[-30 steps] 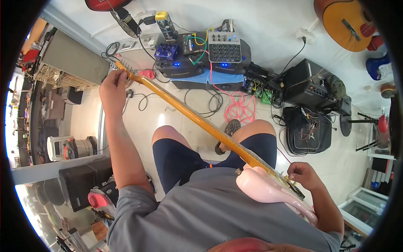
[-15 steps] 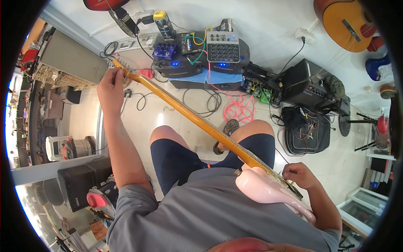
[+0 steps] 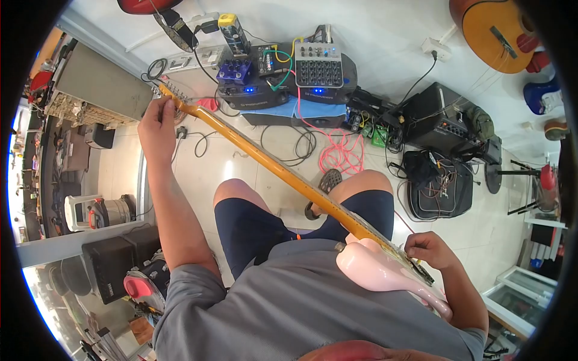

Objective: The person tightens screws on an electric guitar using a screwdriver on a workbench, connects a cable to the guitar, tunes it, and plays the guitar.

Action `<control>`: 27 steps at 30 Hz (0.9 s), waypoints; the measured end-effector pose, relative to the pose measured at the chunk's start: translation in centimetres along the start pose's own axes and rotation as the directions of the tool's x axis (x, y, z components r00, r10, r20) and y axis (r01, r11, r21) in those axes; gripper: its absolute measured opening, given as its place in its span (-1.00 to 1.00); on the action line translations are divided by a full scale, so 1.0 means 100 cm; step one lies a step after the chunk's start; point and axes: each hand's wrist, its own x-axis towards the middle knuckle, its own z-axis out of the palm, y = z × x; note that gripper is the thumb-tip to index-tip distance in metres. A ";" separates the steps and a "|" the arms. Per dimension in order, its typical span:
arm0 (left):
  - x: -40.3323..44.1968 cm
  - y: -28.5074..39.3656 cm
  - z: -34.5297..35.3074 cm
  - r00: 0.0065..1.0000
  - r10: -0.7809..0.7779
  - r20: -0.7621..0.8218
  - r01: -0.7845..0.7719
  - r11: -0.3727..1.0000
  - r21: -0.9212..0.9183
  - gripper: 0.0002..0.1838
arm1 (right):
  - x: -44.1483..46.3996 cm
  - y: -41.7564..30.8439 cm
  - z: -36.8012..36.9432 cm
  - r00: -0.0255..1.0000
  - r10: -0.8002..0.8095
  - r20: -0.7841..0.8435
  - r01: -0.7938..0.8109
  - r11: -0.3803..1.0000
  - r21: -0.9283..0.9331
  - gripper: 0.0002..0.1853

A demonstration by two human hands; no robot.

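Note:
A pink electric guitar (image 3: pixel 379 268) rests across my lap against my grey shirt, its long amber neck (image 3: pixel 259 156) running up to the left. At the headstock end, my left hand (image 3: pixel 159 123) has its thumb and fingers closed on a tuning peg or the headstock edge; the fingertips are partly hidden. Over the strings near the pickups is my right hand (image 3: pixel 430 249), its fingers curled together in a pinch. Whether it holds a pick is too small to tell.
Ahead stand a mixer (image 3: pixel 319 64), a purple pedal (image 3: pixel 233 71) and speakers. A pink cable (image 3: pixel 341 154) lies coiled on the floor. To the right are a black amplifier (image 3: pixel 444 117) and a black bag (image 3: pixel 442 192). A grey cabinet (image 3: pixel 105 75) stands at the left.
The view has shifted slightly. My right hand has moved a little to the left over the strings; my left hand stays at the headstock.

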 end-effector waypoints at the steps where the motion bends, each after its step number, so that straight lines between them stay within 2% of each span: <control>1: 0.002 0.000 -0.002 1.000 -0.002 0.010 0.002 1.000 0.017 -0.74 | 0.000 0.000 0.000 1.000 0.006 -0.001 -0.006 1.000 -0.015 -0.88; 5: 0.010 0.005 -0.008 0.998 -0.046 -0.043 0.046 0.999 -0.002 -0.72 | 0.001 -0.005 0.002 1.000 -0.004 0.012 0.005 0.996 -0.092 -0.84; 8: 0.019 -0.001 -0.014 0.997 0.079 0.007 -0.079 0.995 0.062 -0.74 | 0.002 -0.001 -0.003 1.000 0.012 0.019 -0.009 0.986 -0.165 -0.82; 11: 0.021 -0.006 -0.018 0.990 0.130 0.057 -0.137 0.980 0.144 -0.73 | 0.002 -0.003 -0.003 0.999 0.026 0.021 -0.022 0.986 -0.166 -0.80; 14: 0.021 -0.001 -0.023 0.987 0.112 0.118 -0.135 0.968 0.210 -0.71 | 0.003 0.000 -0.006 1.000 0.025 0.015 -0.022 0.984 -0.174 -0.78; 20: 0.022 -0.010 -0.021 0.974 0.208 0.087 -0.222 0.949 0.225 -0.73 | 0.002 -0.003 -0.003 0.999 0.038 0.008 -0.036 0.991 -0.127 -0.77; 27: 0.023 -0.009 -0.018 0.986 0.152 0.071 -0.163 0.967 0.194 -0.74 | 0.004 -0.001 0.000 1.000 -0.005 -0.013 0.004 0.991 -0.131 -0.82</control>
